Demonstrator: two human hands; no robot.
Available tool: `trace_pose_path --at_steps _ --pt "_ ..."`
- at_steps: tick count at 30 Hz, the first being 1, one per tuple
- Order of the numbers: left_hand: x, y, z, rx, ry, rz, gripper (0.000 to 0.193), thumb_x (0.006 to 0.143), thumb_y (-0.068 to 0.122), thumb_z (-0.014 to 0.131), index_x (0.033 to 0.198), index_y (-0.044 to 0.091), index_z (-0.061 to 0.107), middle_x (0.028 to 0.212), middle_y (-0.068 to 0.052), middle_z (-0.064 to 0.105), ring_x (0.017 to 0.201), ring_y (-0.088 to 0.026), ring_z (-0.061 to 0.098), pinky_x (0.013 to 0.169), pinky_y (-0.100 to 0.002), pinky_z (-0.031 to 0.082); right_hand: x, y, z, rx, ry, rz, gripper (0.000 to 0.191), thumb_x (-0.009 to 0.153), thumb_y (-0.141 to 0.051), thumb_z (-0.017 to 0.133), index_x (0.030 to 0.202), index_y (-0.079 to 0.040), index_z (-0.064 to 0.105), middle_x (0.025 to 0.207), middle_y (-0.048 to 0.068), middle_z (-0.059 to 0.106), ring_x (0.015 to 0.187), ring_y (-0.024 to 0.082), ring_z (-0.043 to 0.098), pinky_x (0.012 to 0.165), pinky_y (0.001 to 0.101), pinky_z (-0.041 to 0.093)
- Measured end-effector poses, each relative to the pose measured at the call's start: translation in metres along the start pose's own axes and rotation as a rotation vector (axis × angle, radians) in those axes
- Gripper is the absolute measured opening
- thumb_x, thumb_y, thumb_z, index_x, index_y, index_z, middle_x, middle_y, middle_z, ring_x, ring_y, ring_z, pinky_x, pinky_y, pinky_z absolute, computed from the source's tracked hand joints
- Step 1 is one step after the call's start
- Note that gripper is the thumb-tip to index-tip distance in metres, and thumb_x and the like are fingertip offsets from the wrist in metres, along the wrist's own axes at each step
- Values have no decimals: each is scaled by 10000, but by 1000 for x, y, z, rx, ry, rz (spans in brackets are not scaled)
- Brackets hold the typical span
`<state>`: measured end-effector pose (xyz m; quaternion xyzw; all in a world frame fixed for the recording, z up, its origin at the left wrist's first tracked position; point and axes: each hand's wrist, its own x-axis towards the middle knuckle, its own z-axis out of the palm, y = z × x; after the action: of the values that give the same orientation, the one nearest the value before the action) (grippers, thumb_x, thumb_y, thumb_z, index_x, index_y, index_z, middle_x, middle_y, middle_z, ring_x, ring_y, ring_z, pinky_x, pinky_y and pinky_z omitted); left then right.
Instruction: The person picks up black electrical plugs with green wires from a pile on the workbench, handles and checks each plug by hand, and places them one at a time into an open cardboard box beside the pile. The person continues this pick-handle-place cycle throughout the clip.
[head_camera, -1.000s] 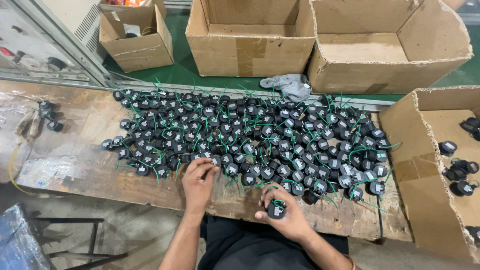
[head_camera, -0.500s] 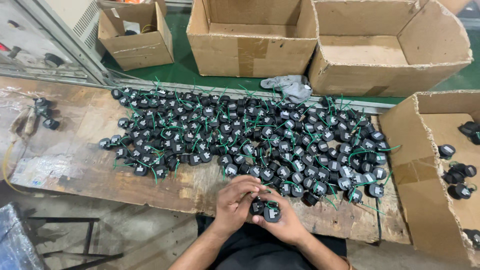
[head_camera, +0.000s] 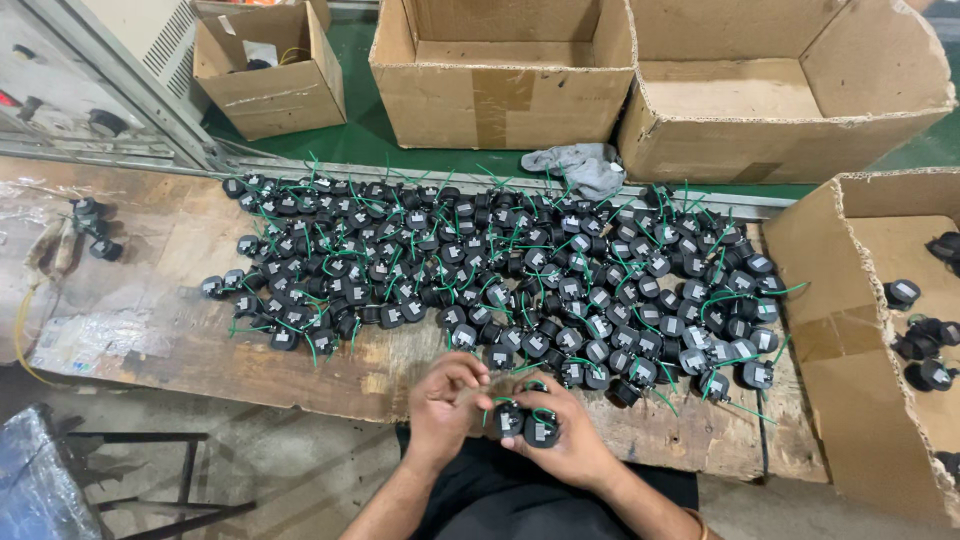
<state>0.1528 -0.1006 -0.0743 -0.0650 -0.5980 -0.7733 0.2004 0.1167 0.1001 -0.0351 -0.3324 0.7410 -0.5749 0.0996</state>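
Note:
My right hand (head_camera: 570, 445) cups two small black round parts (head_camera: 526, 426) with green wires, just over the front edge of the worn wooden bench (head_camera: 150, 320). My left hand (head_camera: 447, 400) sits beside it, fingertips pinching at the left one of those parts. A large heap of the same black parts with green wires (head_camera: 500, 270) covers the bench ahead of both hands.
An open cardboard box (head_camera: 860, 330) at the right holds several finished black parts (head_camera: 925, 345). Three more open cardboard boxes (head_camera: 500, 70) stand beyond the bench on a green floor. A grey rag (head_camera: 580, 165) lies at the bench's far edge. A few stray parts (head_camera: 90, 225) sit far left.
My left hand left the heap and came back to join my right hand at the bench's front edge. My right hand now holds two parts instead of one.

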Motion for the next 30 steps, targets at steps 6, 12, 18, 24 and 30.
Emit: trace_pose_path --at_steps 6,12,18,24,30 --pt "12 36 -23 400 -201 204 230 840 72 803 1054 34 725 1144 -116 756 1106 -232 713 981 -357 559 1 9 0 74 94 84 441 708 -128 902 1063 5 678 1172 125 646 1105 278 661 969 372 509" --pt "6 16 9 100 -147 -98 250 795 40 875 901 49 650 1015 -92 734 980 -214 687 885 -360 557 6 -6 2 -34 41 40 421 711 -116 887 1062 6 689 1128 129 641 1068 292 675 927 382 539" --pt "-4 7 8 257 -34 123 225 842 32 815 943 35 613 995 -86 677 942 -191 648 867 -312 528 5 -7 -3 -34 7 -69 388 725 -113 900 1041 -22 695 1070 114 638 1030 277 673 916 383 553" --pt "19 18 -35 462 205 112 191 953 -55 627 1118 18 691 1159 -83 639 902 -161 644 792 -288 551 -5 12 -3 247 106 -21 423 783 -101 870 1156 -4 694 1170 134 635 1133 289 627 967 419 499" --pt "27 3 -47 677 65 8 253 795 -65 750 1023 39 788 1097 -60 697 926 -150 703 783 -271 566 -11 19 -3 1216 264 245 661 885 -178 767 1448 -80 434 1190 122 568 1085 275 629 778 436 619"
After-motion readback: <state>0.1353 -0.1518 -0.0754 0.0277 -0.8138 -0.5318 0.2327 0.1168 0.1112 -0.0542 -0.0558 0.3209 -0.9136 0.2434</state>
